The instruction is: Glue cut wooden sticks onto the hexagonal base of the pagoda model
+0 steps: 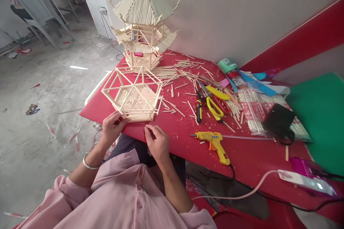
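Note:
A six-sided frame of thin wooden sticks (pixel 137 102) sits at the table's near left edge, with a ringed stick floor and open upright sides. My left hand (pixel 113 127) has its fingers closed at the near left corner of this frame. Just in front of the frame's near side, my right hand (pixel 158 143) is pinched with thumb and forefinger together. Whatever may be between those fingertips is too small to make out. Behind the frame stands a taller stick pagoda (pixel 145 10) with two tiers of slatted roof.
Loose sticks (pixel 168 73) lie scattered over the red table (pixel 177 146). To the right are a yellow glue gun (pixel 215 143), pliers (pixel 199 109), yellow-handled scissors (pixel 214 107) and bagged sticks (pixel 252 112). A power strip (pixel 303 182) with cables lies at the near right.

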The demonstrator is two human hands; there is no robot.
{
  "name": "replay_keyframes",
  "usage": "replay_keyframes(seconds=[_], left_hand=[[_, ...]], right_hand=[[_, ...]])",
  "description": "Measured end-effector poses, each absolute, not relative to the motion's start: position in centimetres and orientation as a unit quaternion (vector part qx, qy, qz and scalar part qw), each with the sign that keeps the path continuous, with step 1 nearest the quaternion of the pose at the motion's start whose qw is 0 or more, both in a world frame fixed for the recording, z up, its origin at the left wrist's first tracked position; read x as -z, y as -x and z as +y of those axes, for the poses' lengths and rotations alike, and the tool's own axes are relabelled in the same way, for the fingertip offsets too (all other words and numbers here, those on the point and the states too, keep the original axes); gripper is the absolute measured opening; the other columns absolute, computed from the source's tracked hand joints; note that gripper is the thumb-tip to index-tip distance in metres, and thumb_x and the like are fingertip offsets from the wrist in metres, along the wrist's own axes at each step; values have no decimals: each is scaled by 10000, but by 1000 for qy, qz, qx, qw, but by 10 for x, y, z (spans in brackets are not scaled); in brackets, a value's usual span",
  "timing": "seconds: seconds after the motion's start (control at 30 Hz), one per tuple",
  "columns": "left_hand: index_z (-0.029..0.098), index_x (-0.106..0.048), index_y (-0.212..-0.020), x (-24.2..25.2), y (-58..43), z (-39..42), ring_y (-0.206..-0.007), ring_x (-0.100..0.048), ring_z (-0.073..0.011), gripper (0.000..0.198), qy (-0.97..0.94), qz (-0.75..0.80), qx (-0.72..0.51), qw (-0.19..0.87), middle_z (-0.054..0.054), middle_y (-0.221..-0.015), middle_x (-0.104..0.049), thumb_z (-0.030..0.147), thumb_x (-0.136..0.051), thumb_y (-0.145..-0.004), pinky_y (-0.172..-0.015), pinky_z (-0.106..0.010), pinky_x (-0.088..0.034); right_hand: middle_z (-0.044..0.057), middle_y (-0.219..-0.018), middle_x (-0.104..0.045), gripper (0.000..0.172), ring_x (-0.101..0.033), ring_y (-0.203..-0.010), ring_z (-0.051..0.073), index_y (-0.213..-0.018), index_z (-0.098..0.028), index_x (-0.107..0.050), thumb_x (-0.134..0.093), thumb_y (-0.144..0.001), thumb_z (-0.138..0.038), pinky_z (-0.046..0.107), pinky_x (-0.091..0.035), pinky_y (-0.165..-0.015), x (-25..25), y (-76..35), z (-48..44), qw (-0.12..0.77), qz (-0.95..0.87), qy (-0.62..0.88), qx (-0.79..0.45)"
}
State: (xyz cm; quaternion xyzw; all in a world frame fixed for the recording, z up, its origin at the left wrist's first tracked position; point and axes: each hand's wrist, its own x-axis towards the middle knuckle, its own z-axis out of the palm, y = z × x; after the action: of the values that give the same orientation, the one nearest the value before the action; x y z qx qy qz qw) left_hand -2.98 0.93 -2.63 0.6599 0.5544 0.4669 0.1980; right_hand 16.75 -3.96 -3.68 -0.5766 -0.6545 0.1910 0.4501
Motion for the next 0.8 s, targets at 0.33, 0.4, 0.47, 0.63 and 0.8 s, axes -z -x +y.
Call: replay_keyframes(seconds=[0.33, 0.4, 0.47, 0.63, 0.8], left_hand=[[190, -468, -567, 25, 17, 6, -506, -430, -89, 353, -694, 519, -485, 117, 29, -575, -505, 236, -647, -868, -495, -202, -366], [191, -455, -571, 25, 15, 6, -500, -414, -85, 354, -700, 510, -489, 108, 34, -569, -489, 220, -648, -867, -486, -198, -352], [193, -455, -577, 24, 14, 5, -497, -412, -85, 349, -705, 501, -490, 104, 35, -567, -486, 212, -647, -867, -482, -196, -350], [196, -529, -614, 23, 11, 6, -505, -489, -89, 280, -728, 482, -478, 99, 15, -599, -576, 200, -619, -879, -495, -193, -389], [197, -681, -767, 30, 19, 4, -638, -643, -130, 138, -734, 523, -428, 60, -30, -743, -704, 275, -650, -876, -567, -205, -460]], right_hand=[[59, -872, -732, 207, -685, -800, 165, -1020, -207, -725, -547, -952, -287, 271, -534, -765, 36, -169, -41, 442, -660, 573, -202], [58, -888, -734, 209, -688, -808, 162, -1027, -215, -727, -548, -948, -288, 264, -540, -765, 33, -170, -41, 435, -658, 574, -219], [59, -901, -737, 209, -693, -820, 160, -1027, -218, -729, -551, -943, -289, 260, -545, -775, 29, -170, -40, 431, -655, 574, -238], [62, -903, -747, 213, -705, -836, 168, -1002, -221, -739, -548, -935, -287, 263, -559, -789, 24, -170, -38, 430, -643, 580, -255], [103, -927, -758, 296, -714, -762, 178, -1093, -171, -709, -548, -923, -351, 271, -578, -718, 25, -170, -38, 445, -571, 639, -259]])
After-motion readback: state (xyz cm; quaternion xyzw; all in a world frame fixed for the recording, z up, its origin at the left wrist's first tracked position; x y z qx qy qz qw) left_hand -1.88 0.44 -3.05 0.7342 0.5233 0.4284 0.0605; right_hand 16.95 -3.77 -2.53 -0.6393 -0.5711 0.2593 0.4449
